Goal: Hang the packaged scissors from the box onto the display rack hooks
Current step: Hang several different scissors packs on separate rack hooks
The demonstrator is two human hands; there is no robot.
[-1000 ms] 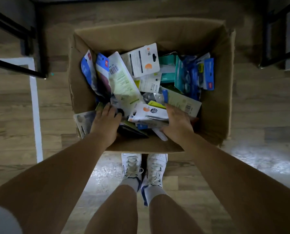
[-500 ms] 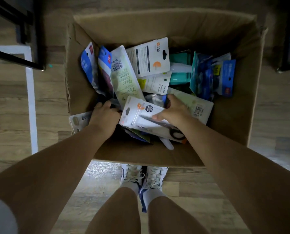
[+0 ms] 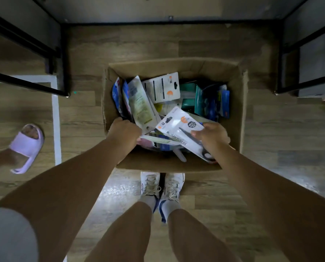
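Observation:
An open cardboard box (image 3: 242,110) stands on the floor in front of my feet, filled with several carded packages. My right hand (image 3: 211,136) grips a white scissors package (image 3: 178,127) with black-handled scissors, lifted and tilted above the heap near the box's front. My left hand (image 3: 124,134) is curled over other packages at the front left of the box; it seems to hold a flat pale package (image 3: 158,139), its fingers hidden. A white card with an orange mark (image 3: 162,87) and blue and teal packs (image 3: 211,103) lie further back.
Black metal rack legs stand at the left (image 3: 63,59) and right (image 3: 280,59) beyond the box. Another person's foot in a lilac slipper (image 3: 26,146) is on the floor at the left, by a white floor line (image 3: 56,125). My white sneakers (image 3: 162,186) touch the box's front.
My right hand has lifted the white scissors package up out of the heap and toward the right. My head has risen, so the box looks smaller. A slippered foot has come into view.

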